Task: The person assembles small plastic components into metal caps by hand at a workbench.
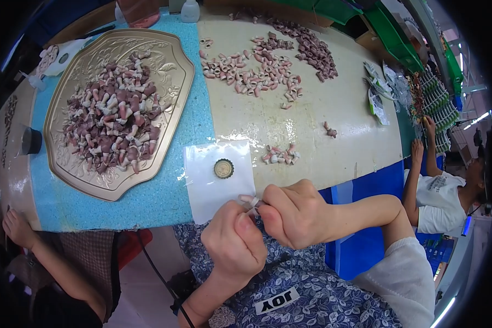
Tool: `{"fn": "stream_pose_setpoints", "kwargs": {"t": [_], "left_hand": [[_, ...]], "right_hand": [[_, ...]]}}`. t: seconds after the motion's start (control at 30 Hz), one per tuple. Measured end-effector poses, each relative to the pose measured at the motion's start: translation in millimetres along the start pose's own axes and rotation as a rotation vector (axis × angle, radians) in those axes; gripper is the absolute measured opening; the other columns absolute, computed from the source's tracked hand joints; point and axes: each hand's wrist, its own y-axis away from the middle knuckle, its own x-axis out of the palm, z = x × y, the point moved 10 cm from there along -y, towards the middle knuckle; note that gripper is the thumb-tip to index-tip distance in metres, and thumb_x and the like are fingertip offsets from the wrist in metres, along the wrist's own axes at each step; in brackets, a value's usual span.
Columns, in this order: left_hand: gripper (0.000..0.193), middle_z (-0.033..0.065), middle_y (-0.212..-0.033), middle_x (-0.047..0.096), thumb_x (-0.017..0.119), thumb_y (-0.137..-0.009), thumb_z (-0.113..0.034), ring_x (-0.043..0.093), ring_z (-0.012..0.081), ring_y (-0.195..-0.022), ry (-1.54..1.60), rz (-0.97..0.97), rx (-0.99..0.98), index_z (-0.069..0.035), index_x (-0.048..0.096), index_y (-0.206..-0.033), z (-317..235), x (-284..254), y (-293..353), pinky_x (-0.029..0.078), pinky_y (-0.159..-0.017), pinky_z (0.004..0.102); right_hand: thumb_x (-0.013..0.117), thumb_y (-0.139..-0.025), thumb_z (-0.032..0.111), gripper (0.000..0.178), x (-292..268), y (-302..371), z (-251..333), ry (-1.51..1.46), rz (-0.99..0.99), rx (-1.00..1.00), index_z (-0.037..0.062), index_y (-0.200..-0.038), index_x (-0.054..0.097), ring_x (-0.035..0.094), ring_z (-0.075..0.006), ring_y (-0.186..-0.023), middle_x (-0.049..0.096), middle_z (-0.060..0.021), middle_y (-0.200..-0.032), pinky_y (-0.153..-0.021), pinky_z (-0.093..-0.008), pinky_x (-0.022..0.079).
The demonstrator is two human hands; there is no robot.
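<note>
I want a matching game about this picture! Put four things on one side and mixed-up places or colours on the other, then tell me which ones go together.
Things:
1. Ridged cap
2. Big tray
3. Small piece
4. Little bottle

Places and colours:
A. Between the left hand and the right hand
B. White, near the top edge of the picture
C. On the white sheet
D. Gold, with a big pile on it

Right pairs: 1-C, 2-D, 3-A, 4-B
</note>
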Motion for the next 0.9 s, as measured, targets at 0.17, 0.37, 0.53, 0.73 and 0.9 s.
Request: {"fn": "stream_pose_setpoints", "kwargs": {"t": [0.17, 0.37, 0.53, 0.73, 0.9], "left_hand": [[0.022, 0.0127, -0.062, 0.048, 0.041, -0.091, -0.01, 0.051, 0.0279, -0.05, 0.094, -0.017, 0.063, 0.003, 0.051, -0.077, -3.9, 0.0, 3.7, 0.04, -0.046, 0.0373], [0.02, 0.0131, -0.068, 0.049, 0.043, -0.091, -0.012, 0.049, 0.0246, -0.052, 0.238, -0.059, 0.126, 0.004, 0.052, -0.082, 6.4, -13.1, -2.6, 0.039, -0.047, 0.0339], [0.01, 0.0138, -0.078, 0.053, 0.049, -0.085, -0.006, 0.049, 0.0258, -0.067, 0.098, -0.018, 0.299, 0.002, 0.053, -0.089, -0.8, -27.7, -11.8, 0.041, -0.058, 0.0353], [0.018, 0.0155, -0.094, 0.059, 0.049, -0.09, -0.001, 0.056, 0.0257, -0.087, -0.373, -0.223, 0.227, 0.004, 0.054, -0.106, 23.3, -78.1, -42.2, 0.045, -0.079, 0.0349], [0.02, 0.0112, -0.096, 0.063, 0.056, -0.091, -0.008, 0.059, 0.0191, -0.083, -0.461, -0.474, 0.213, 0.003, 0.061, -0.108, 40.8, -139.2, -100.3, 0.047, -0.075, 0.03]], "right_hand": [[0.054, -0.087, 0.011, 0.02, -1.6, 6.7, 8.9, 0.008, -0.094, -0.008, -0.0004, -0.071, 0.049, 0.05, -0.0179, -0.042, 0.044, -0.0082, -0.063, -0.034, -0.0332, 0.038], [0.056, -0.089, 0.021, 0.025, 4.0, -1.5, -0.7, -0.138, -0.154, -0.093, 0.0004, -0.076, 0.05, 0.056, -0.0203, -0.054, 0.046, -0.0086, -0.068, -0.04, -0.0316, 0.041], [0.071, -0.076, 0.032, 0.043, -15.1, -8.4, -21.2, -0.221, -0.153, -0.156, 0.0009, -0.101, 0.055, 0.059, -0.0248, -0.078, 0.056, -0.0119, -0.09, -0.062, -0.0307, 0.049], [0.073, -0.075, 0.01, 0.033, -86.0, 36.0, -115.0, 0.12, -0.314, 0.337, -0.0009, -0.102, 0.057, 0.061, -0.0243, -0.073, 0.06, -0.0117, -0.092, -0.061, -0.0323, 0.051], [0.067, -0.079, 0.007, 0.02, -92.2, 81.6, -180.8, 0.077, -0.147, 0.622, -0.0033, -0.094, 0.059, 0.061, -0.0251, -0.074, 0.061, -0.0136, -0.09, -0.064, -0.033, 0.05]]}}
